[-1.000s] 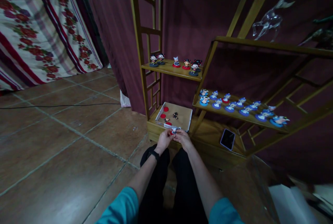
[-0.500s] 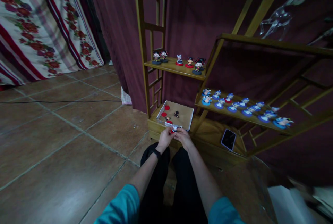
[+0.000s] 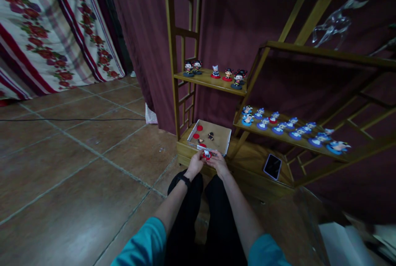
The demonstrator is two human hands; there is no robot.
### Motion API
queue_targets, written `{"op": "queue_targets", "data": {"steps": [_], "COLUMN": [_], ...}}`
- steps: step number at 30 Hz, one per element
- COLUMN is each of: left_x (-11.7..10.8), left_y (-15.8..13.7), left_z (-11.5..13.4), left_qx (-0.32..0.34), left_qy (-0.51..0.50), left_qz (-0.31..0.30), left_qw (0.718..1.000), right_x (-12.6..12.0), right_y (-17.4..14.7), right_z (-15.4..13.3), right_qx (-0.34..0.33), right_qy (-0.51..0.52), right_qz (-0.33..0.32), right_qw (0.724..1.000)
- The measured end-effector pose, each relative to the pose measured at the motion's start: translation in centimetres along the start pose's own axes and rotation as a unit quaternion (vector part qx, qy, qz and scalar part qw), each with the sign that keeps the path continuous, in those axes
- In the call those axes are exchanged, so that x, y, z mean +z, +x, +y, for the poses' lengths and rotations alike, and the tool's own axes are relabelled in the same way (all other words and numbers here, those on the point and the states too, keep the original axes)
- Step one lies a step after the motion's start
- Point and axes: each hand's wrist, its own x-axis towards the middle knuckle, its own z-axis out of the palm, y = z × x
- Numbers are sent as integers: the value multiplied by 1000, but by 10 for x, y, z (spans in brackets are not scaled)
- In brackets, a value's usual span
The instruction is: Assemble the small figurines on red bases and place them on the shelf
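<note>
Both of the person's hands, left hand (image 3: 196, 163) and right hand (image 3: 219, 163), hold a small white figurine (image 3: 207, 154) on a red base between their fingers, just at the near edge of a shallow box (image 3: 220, 128). Inside the box lie red discs (image 3: 196, 136) and small dark figures (image 3: 210, 136).

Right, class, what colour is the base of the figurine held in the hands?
The base is red, shown best in the head view.
</note>
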Motion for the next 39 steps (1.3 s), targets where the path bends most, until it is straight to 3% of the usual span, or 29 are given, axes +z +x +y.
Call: {"op": "queue_targets", "data": {"steps": [11, 23, 34, 39], "left_x": [-4, -2, -2, -3], "left_y": [3, -1, -7, -11], "left_z": [0, 10, 24, 33], "left_qx": [-23, -11, -78, -107], "left_qy": [-12, -74, -86, -108], "left_qz": [32, 39, 51, 26], "left_qw": [999, 996, 992, 988], "right_x": [-5, -1, -5, -6], "right_y": [8, 1, 1, 1], "right_z": [9, 0, -1, -1], "right_qx": [5, 3, 1, -10], "right_qy": [-16, -17, -4, 7], "right_qz": [-8, -4, -28, -61], "right_qw": [1000, 1000, 1000, 998]}}
